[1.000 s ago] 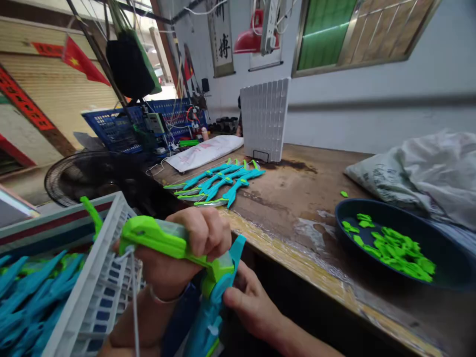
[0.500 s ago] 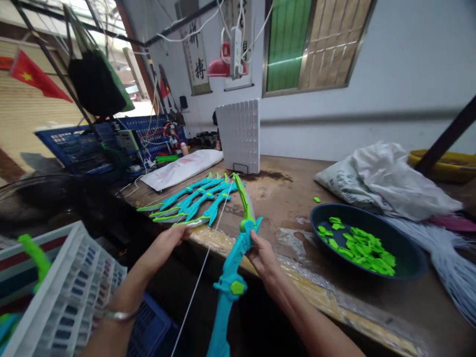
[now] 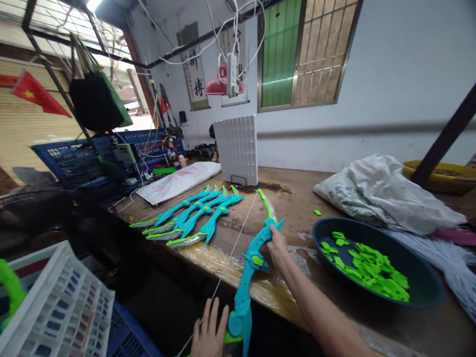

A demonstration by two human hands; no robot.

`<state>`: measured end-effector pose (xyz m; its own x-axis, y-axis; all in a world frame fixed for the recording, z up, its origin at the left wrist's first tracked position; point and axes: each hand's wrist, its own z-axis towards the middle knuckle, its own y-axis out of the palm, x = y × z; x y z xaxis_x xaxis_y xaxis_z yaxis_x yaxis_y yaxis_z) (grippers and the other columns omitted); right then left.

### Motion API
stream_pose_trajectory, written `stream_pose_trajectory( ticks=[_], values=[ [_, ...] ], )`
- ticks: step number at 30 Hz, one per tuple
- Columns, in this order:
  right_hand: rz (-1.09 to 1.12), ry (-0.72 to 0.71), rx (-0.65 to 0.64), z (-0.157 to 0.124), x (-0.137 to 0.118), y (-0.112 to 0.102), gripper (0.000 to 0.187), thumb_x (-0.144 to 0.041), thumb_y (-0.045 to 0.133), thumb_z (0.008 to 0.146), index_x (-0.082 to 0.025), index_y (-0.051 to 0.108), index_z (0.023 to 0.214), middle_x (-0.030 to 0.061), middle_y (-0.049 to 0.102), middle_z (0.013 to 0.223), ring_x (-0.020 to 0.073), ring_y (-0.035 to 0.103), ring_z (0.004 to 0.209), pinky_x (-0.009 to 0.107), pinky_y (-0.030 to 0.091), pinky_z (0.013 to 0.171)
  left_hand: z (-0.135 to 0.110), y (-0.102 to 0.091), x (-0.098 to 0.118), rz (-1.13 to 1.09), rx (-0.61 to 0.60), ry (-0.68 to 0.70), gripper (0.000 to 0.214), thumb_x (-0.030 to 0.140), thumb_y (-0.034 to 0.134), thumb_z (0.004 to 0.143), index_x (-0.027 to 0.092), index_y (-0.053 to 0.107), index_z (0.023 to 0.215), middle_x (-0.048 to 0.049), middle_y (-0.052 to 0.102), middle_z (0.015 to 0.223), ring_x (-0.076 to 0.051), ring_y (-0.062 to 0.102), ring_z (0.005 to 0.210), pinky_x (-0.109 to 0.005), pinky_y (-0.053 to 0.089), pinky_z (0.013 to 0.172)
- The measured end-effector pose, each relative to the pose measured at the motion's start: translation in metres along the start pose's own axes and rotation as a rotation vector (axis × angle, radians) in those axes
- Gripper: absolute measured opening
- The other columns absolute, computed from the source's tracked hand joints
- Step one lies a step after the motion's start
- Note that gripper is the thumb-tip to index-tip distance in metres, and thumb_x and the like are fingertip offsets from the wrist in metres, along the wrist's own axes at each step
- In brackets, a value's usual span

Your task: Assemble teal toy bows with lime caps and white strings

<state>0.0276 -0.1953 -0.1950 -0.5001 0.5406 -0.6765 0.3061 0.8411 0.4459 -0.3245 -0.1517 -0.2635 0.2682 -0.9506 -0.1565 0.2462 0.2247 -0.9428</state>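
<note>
My right hand (image 3: pixel 277 245) grips a turquoise toy bow (image 3: pixel 243 292) near the joint of its upper green limb. The bow stands tilted at the table's front edge, its lower end running out of view at the bottom. A thin white string (image 3: pixel 243 225) runs from the upper limb tip down to the left. Beside the bow's lower end is my left hand (image 3: pixel 210 329), fingers stretched out close to the string. Part of a green lower limb shows by its fingers, and whether the palm touches it is hidden. Several similar strung toy bows (image 3: pixel 201 213) lie side by side on the table.
A dark round basin (image 3: pixel 323 263) of green plastic pieces stands on the table at right, near white sacks (image 3: pixel 372 188) and a bundle of pale cords (image 3: pixel 439 253). White and blue crates (image 3: pixel 70 297) sit at lower left. A white panel (image 3: pixel 238 148) stands behind.
My left hand has moved from beside the lying bows down to the held bow's lower end. My right hand has shifted the bow right. The view has tilted up slightly.
</note>
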Motion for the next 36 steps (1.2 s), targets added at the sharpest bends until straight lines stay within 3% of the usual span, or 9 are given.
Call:
stream_pose_trajectory(
  ticks=[5,9,13,19,24,28,30,32,36],
  values=[
    [-0.021,-0.028,-0.014,0.018,-0.024,0.008,0.015,-0.024,0.061,0.100,-0.010,0.060,0.106,0.0014,0.062,0.086,0.0091,0.059,0.065,0.024,0.054,0.064,0.041,0.003,-0.062,-0.259,0.159,0.236,0.056,0.013,0.053,0.082,0.008,0.058,0.138,-0.0123,0.066,0.129,-0.032,0.046,0.141,-0.055,0.028,0.124],
    [-0.089,0.023,-0.102,0.021,-0.025,0.008,0.023,-0.033,0.057,0.102,-0.011,0.059,0.106,0.0032,0.062,0.088,0.0117,0.060,0.069,0.028,0.054,0.067,0.096,0.002,-0.095,-0.208,0.120,0.232,0.050,0.014,0.047,0.094,0.008,0.049,0.143,-0.0155,0.064,0.130,-0.025,0.060,0.120,-0.041,0.049,0.107],
    [-0.138,0.035,-0.196,-0.002,0.012,-0.016,0.020,-0.024,0.065,0.090,-0.013,0.054,0.103,0.0039,0.063,0.093,0.0154,0.065,0.078,0.029,0.054,0.069,0.149,0.023,-0.097,-0.127,-0.088,0.119,0.057,0.003,0.041,0.088,0.007,0.051,0.144,-0.0173,0.063,0.126,-0.027,0.059,0.115,-0.047,0.046,0.107],
    [-0.171,0.039,-0.349,-0.053,0.056,-0.078,0.078,-0.034,0.090,0.046,-0.014,0.047,0.107,0.0054,0.067,0.090,0.0189,0.066,0.070,0.028,0.052,0.057,0.196,0.058,-0.096,-0.050,-0.211,-0.016,0.061,-0.002,0.033,0.089,-0.001,0.044,0.149,-0.0247,0.061,0.118,-0.031,0.059,0.109,-0.050,0.048,0.097],
    [-0.275,-0.064,-0.456,-0.069,0.058,-0.097,0.080,-0.050,0.093,0.051,-0.012,0.053,0.108,0.0039,0.067,0.083,0.0145,0.061,0.063,0.025,0.048,0.053,0.220,0.058,-0.098,-0.067,-0.249,-0.140,0.054,0.018,0.042,0.101,-0.002,0.040,0.151,-0.0280,0.058,0.127,-0.034,0.057,0.117,-0.052,0.047,0.098],
    [-0.375,-0.051,-0.510,-0.080,0.058,-0.098,0.079,-0.053,0.093,0.049,-0.013,0.056,0.106,0.0027,0.066,0.078,0.0119,0.056,0.057,0.022,0.045,0.049,0.211,0.034,-0.095,-0.086,-0.285,-0.155,0.071,0.046,0.057,0.097,0.002,0.042,0.152,-0.0294,0.045,0.148,-0.041,0.043,0.136,-0.064,0.035,0.110],
    [-0.429,-0.019,-0.508,-0.088,0.054,-0.100,0.081,-0.051,0.093,0.046,-0.016,0.055,0.108,0.0009,0.066,0.078,0.0112,0.057,0.061,0.020,0.047,0.052,0.203,0.012,-0.110,-0.088,-0.301,-0.079,0.077,0.057,0.063,0.092,0.016,0.043,0.155,-0.0182,0.034,0.161,-0.038,0.024,0.150,-0.066,0.018,0.119],
    [-0.575,-0.029,-0.473,-0.089,0.050,-0.099,0.081,-0.051,0.092,0.040,-0.016,0.060,0.106,0.0042,0.067,0.075,0.0125,0.058,0.061,0.021,0.051,0.056,0.194,-0.016,-0.149,-0.045,-0.289,-0.115,0.074,0.055,0.059,0.094,0.023,0.039,0.157,-0.0106,0.022,0.167,-0.032,0.006,0.156,-0.065,-0.001,0.122],
    [-0.898,-0.165,-0.502,-0.074,0.051,-0.099,0.061,-0.049,0.083,0.044,-0.021,0.070,0.097,0.0129,0.071,0.084,0.0209,0.066,0.069,0.028,0.058,0.063,0.133,-0.093,-0.273,0.131,-0.224,-0.549,0.085,0.062,0.052,0.096,0.013,0.028,0.162,-0.0159,0.006,0.169,-0.036,-0.013,0.155,-0.068,-0.022,0.113]
  ],
)
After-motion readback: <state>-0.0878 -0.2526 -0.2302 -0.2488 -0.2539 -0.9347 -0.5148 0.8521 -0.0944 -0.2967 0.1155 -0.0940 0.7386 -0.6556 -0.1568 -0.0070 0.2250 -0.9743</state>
